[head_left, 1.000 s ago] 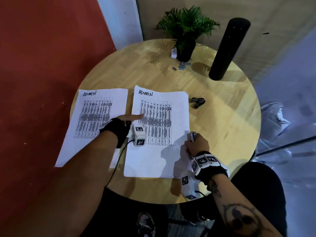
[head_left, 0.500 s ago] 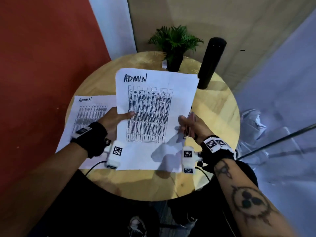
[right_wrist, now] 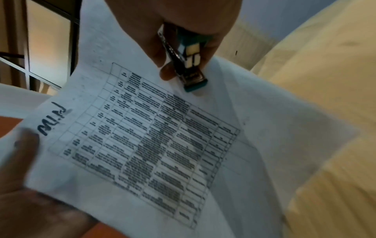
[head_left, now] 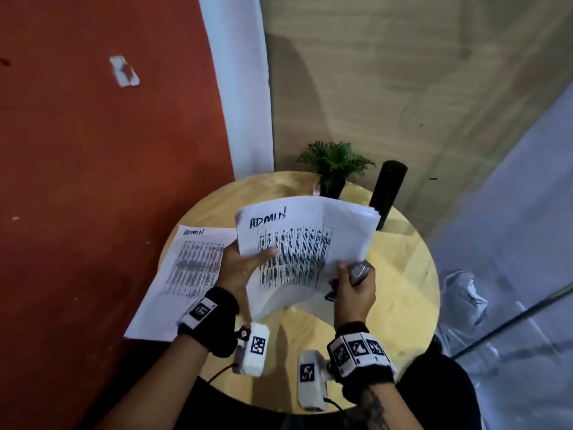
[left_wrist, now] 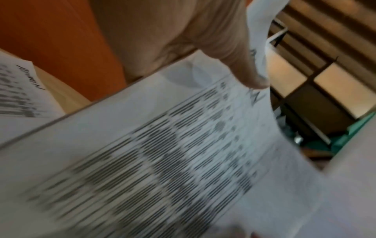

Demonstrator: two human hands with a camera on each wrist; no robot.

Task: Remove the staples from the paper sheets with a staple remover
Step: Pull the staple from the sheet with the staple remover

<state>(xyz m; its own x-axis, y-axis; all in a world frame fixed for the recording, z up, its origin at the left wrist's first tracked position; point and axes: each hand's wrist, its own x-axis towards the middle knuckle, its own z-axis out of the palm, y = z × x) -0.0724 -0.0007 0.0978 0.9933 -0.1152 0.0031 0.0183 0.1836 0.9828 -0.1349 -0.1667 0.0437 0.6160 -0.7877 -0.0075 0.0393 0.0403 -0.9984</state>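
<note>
Above the round wooden table point(head_left: 400, 274) the person holds a stapled set of paper sheets point(head_left: 310, 240) up in the air, headed "ADMIN" in marker over a printed grid, its lower edge curling down toward the tabletop. The left hand point(head_left: 240, 268) grips the set at its left edge — thumb laid across the printed face, the other fingers hidden behind the paper, as the left wrist view point(left_wrist: 234, 53) also shows. The right hand point(head_left: 353, 290) is closed around a staple remover point(head_left: 359, 271), a small metal tool with a teal body seen clearly from the right wrist point(right_wrist: 187, 64); the same hand also touches the right edge of the set, and in that view the tool's tip lies just against the paper beside the grid. Whether its jaws are biting a staple I cannot tell — no staple is sharp enough to make out. A second sheet point(head_left: 183, 274), likewise marked "ADMIN", lies flat on the table's left side, its near corner hanging past the rim. At the table's far edge stand a small potted plant point(head_left: 335, 169) and, just right of it, a tall black cylinder point(head_left: 387, 190).
</note>
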